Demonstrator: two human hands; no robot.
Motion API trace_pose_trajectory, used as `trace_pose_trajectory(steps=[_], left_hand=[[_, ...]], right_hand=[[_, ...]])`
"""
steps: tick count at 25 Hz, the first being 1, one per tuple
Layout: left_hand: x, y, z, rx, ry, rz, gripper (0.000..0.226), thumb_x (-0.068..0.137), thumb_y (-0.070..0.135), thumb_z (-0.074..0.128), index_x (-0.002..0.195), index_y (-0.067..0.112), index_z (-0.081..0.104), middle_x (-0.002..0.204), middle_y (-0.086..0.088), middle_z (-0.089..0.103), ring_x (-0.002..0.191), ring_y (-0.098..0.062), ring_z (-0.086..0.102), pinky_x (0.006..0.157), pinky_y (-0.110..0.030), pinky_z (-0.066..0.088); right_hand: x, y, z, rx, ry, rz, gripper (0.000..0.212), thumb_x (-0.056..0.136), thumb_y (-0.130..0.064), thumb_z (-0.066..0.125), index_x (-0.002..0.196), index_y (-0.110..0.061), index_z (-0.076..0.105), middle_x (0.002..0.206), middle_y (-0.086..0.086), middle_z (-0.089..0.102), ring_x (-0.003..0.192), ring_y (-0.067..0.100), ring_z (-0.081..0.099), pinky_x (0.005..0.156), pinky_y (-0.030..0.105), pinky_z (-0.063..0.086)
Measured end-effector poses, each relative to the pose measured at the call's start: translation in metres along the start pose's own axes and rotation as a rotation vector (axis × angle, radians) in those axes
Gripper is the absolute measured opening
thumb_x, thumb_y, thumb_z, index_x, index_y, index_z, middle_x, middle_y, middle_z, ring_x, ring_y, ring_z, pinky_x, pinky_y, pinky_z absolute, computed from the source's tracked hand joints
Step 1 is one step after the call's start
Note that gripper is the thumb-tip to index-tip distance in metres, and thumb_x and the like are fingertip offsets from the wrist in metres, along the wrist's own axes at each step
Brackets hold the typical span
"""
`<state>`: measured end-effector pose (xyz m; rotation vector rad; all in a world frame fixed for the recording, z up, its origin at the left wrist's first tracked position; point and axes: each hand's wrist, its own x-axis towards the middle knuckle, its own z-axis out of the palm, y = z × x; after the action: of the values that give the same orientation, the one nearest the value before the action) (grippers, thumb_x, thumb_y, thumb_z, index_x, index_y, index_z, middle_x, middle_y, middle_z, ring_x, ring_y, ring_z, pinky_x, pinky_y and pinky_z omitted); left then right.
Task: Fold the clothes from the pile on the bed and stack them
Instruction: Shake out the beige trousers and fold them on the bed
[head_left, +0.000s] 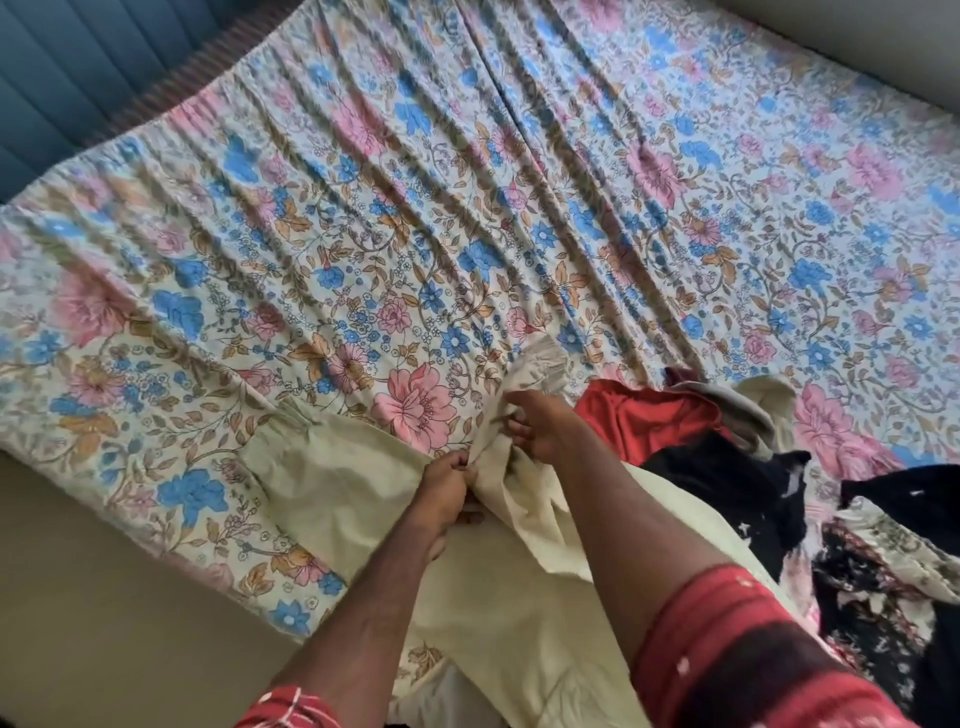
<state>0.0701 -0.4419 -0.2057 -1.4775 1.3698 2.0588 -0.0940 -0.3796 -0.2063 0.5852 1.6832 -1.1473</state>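
A pale cream garment (332, 467) lies spread over the near edge of the bed, with gathered cuffs at its far ends. My left hand (441, 491) pinches a fold of it near the middle. Just beyond, my right hand (540, 426) grips a bunched part of the same garment, close to a ruffled cuff (540, 364). The two hands are almost touching. To the right lies the pile: a red garment (644, 415), a black one (737, 483), a grey-and-cream piece (753, 400), and a black floral-print one (872, 587).
The bed is covered with a wrinkled floral sheet (467, 208) in pink, blue and tan. A blue padded headboard (78, 78) stands at the far left. The bed's near-left edge drops to a beige floor (104, 623).
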Motion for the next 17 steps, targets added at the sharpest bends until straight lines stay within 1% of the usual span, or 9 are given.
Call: trace_pose_trajectory(steps=[2, 3, 5, 7, 10, 11, 13, 15, 17], left_hand=[[-0.003, -0.003, -0.013, 0.045, -0.043, -0.018, 0.027, 0.104, 0.007, 0.044, 0.095, 0.021, 0.066, 0.088, -0.008, 0.070, 0.073, -0.027, 0.064, 0.064, -0.033, 0.054], [-0.002, -0.004, -0.019, 0.071, -0.057, -0.026, 0.027, 0.103, 0.007, 0.044, 0.094, 0.021, 0.066, 0.087, -0.007, 0.070, 0.073, -0.026, 0.064, 0.064, -0.032, 0.053], [0.000, -0.007, -0.025, 0.094, -0.069, -0.019, 0.025, 0.101, 0.007, 0.045, 0.093, 0.020, 0.064, 0.088, -0.007, 0.069, 0.074, -0.026, 0.064, 0.065, -0.033, 0.052], [0.002, -0.008, -0.026, 0.118, -0.037, 0.012, 0.016, 0.099, 0.014, 0.050, 0.097, 0.022, 0.063, 0.096, -0.007, 0.071, 0.082, -0.029, 0.067, 0.067, -0.035, 0.052], [0.005, -0.007, -0.033, 0.027, 0.045, 0.119, 0.016, 0.103, 0.042, 0.052, 0.110, 0.032, 0.062, 0.111, 0.001, 0.072, 0.099, -0.023, 0.069, 0.071, -0.037, 0.053], [0.006, -0.003, -0.037, -0.084, 0.034, 0.137, 0.028, 0.104, 0.052, 0.046, 0.117, 0.033, 0.062, 0.113, 0.002, 0.072, 0.100, -0.022, 0.069, 0.073, -0.038, 0.053], [0.010, 0.006, -0.048, -0.378, -0.016, 0.135, 0.058, 0.094, 0.071, 0.039, 0.128, 0.031, 0.064, 0.120, -0.003, 0.073, 0.107, -0.023, 0.070, 0.081, -0.040, 0.054], [0.014, 0.012, -0.061, -0.654, 0.005, 0.099, 0.076, 0.081, 0.078, 0.048, 0.126, 0.020, 0.068, 0.120, -0.008, 0.074, 0.112, -0.024, 0.069, 0.090, -0.040, 0.053], [0.017, 0.014, -0.076, -0.689, 0.054, 0.072, 0.084, 0.070, 0.079, 0.067, 0.119, 0.011, 0.072, 0.115, -0.012, 0.075, 0.110, -0.026, 0.070, 0.093, -0.042, 0.054]], right_hand=[[0.016, 0.002, 0.011, -0.017, 0.077, 0.037, 0.034, 0.090, -0.012, 0.072, 0.118, -0.004, 0.056, 0.090, 0.017, 0.063, 0.061, 0.022, 0.054, 0.049, 0.030, 0.046], [0.029, 0.005, 0.016, -0.047, 0.111, 0.043, 0.046, 0.085, -0.014, 0.076, 0.124, -0.001, 0.056, 0.103, 0.021, 0.065, 0.072, 0.028, 0.060, 0.062, 0.037, 0.056], [0.041, 0.010, 0.022, -0.056, 0.131, 0.061, 0.070, 0.070, -0.017, 0.084, 0.130, 0.002, 0.055, 0.111, 0.019, 0.066, 0.090, 0.033, 0.066, 0.086, 0.048, 0.061], [0.037, 0.014, 0.030, -0.011, 0.248, 0.014, 0.075, 0.055, -0.016, 0.089, 0.122, 0.003, 0.059, 0.097, 0.014, 0.070, 0.082, 0.030, 0.070, 0.078, 0.043, 0.063], [-0.005, 0.013, 0.055, -0.130, 0.415, -0.370, 0.046, 0.079, -0.010, 0.078, 0.121, -0.004, 0.063, 0.095, 0.007, 0.071, 0.080, 0.026, 0.070, 0.063, 0.028, 0.058], [-0.022, 0.017, 0.067, -0.308, 0.377, -0.575, 0.042, 0.086, -0.010, 0.071, 0.127, -0.009, 0.060, 0.098, 0.004, 0.069, 0.078, 0.022, 0.069, 0.057, 0.023, 0.053], [-0.049, 0.030, 0.095, -0.693, 0.131, -0.902, 0.042, 0.088, -0.017, 0.065, 0.129, -0.023, 0.059, 0.099, -0.002, 0.068, 0.076, 0.016, 0.066, 0.058, 0.023, 0.049], [-0.058, 0.036, 0.114, -0.989, -0.194, -0.970, 0.029, 0.084, -0.019, 0.061, 0.111, -0.026, 0.067, 0.090, -0.002, 0.070, 0.076, 0.018, 0.065, 0.063, 0.027, 0.049], [-0.057, 0.029, 0.118, -1.039, -0.371, -0.876, 0.018, 0.084, -0.011, 0.062, 0.096, -0.017, 0.074, 0.080, 0.000, 0.070, 0.069, 0.017, 0.061, 0.062, 0.025, 0.045]])
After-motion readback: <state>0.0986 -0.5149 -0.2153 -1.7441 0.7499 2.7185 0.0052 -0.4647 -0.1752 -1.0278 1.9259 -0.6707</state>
